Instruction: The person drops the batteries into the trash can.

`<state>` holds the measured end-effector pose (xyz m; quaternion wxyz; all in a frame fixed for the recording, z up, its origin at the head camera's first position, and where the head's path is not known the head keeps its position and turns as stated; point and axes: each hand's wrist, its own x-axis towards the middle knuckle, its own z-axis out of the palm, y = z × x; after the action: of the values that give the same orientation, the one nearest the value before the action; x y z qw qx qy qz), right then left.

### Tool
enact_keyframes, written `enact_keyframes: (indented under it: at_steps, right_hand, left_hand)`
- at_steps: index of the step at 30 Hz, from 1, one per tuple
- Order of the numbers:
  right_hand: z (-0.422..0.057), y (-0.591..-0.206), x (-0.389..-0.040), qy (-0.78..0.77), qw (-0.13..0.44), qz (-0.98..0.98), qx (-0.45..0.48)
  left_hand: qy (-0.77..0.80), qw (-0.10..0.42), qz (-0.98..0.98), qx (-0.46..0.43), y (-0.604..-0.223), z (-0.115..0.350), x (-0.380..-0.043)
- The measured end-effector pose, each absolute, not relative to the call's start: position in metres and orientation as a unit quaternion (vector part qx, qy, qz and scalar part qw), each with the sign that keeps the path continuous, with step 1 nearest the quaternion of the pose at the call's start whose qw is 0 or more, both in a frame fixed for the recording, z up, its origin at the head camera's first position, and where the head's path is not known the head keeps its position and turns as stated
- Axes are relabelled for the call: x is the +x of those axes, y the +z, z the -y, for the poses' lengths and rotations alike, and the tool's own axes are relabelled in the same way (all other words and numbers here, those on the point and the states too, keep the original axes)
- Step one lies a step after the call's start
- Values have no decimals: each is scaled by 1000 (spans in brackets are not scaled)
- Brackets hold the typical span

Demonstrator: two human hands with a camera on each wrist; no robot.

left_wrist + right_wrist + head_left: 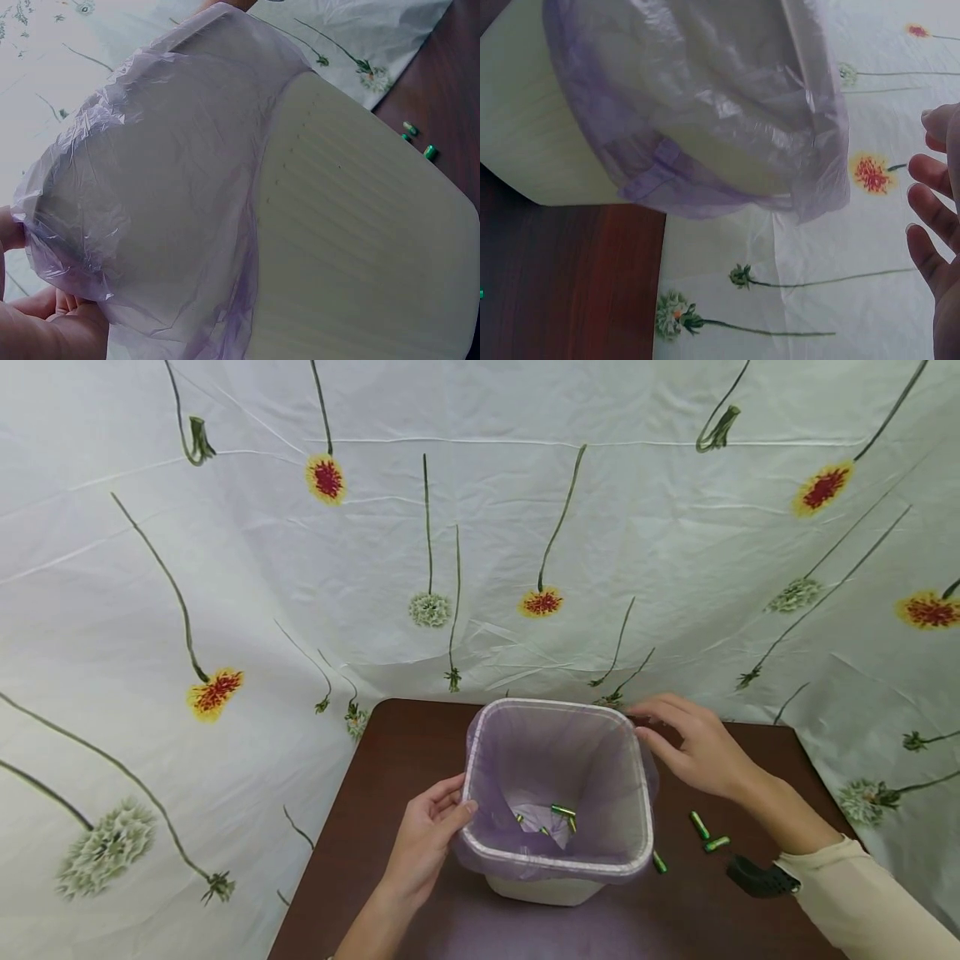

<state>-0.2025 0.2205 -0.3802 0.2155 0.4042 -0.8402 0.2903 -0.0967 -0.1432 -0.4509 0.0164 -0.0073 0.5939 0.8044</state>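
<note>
A pale trash bin (367,225) is lined with a thin translucent purple trash bag (172,142), whose edge is folded down over the rim. Several green batteries (563,810) lie at its bottom. My left hand (426,839) grips the bin's left rim through the bag, thumb on top and fingers outside. By the far right corner of the rim is my right hand (697,747), its fingers loosely bent. The right wrist view shows a gap between those fingers (934,214) and the bag, with nothing held.
Three more green batteries lie on the dark brown table (405,752) to the bin's right, one of them (700,825) below the right forearm. A white cloth (495,527) with printed flowers hangs behind and beside the table. A black device (761,877) sits at the right wrist.
</note>
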Motion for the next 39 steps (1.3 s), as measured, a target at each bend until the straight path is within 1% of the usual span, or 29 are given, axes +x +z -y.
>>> enact_keyframes:
  at_steps: [11, 17, 25, 32, 39]
  right_hand:
    - [-247, -390, -191, 282, 244, 846, 381]
    - [-258, -403, -182, 282, 252, 858, 348]
    - [-278, -428, -170, 303, 258, 863, 311]
    - [-292, -451, -157, 309, 279, 866, 278]
    - [-303, -482, -140, 328, 268, 880, 216]
  left_hand:
    - [804, 18, -594, -8, -450, 143, -97]
    - [804, 18, -594, -9, -450, 143, -97]
    - [804, 19, -594, -11, -449, 142, -96]
    - [802, 17, -598, -10, -450, 142, -97]
    - [804, 20, -595, -17, -451, 143, -97]
